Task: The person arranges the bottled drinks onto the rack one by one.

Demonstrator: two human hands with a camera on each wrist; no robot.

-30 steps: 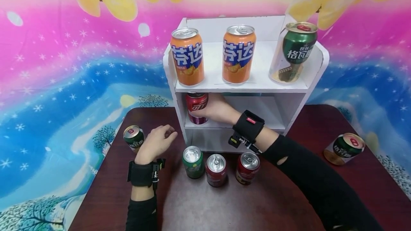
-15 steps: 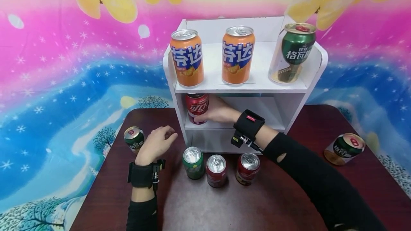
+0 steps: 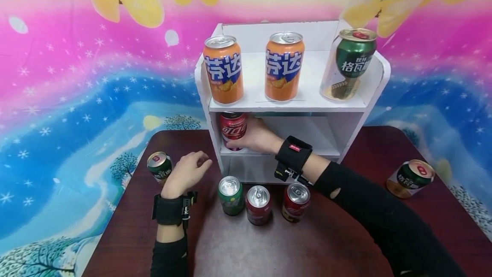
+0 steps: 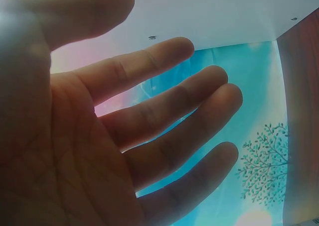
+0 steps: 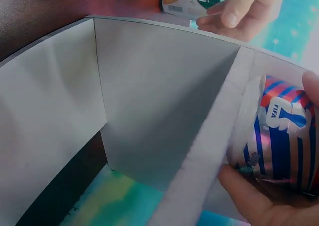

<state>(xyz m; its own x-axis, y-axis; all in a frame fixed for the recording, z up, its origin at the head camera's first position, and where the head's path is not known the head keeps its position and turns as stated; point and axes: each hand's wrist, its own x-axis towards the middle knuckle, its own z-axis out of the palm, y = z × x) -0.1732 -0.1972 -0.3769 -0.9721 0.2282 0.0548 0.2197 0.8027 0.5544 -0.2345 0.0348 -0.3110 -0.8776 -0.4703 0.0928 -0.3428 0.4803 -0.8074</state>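
Note:
My right hand (image 3: 258,136) grips a red cola can (image 3: 230,128) upright at the left end of the middle shelf. The right wrist view shows blue stripes and a FIFA mark on that cola can (image 5: 286,129), its base at the shelf board, with thumb and fingers on either side. Above the table, left of the shelf unit, my left hand (image 3: 188,172) hangs with loosely bent fingers and holds nothing. In the left wrist view the fingers of my left hand (image 4: 94,131) are spread apart. A green-and-gold can (image 3: 159,166) stands just beyond that hand.
The white shelf unit (image 3: 353,136) bears two orange soda cans (image 3: 224,72) and a green-topped can (image 3: 351,65) on top. Before it stand a green can (image 3: 230,195) and two red cans (image 3: 258,205). Another green-and-gold can (image 3: 410,178) is at the table's right.
The cola can has shifted slightly left, and its label has turned so that more white lettering faces forward. My right hand moved with it. My left hand stays put.

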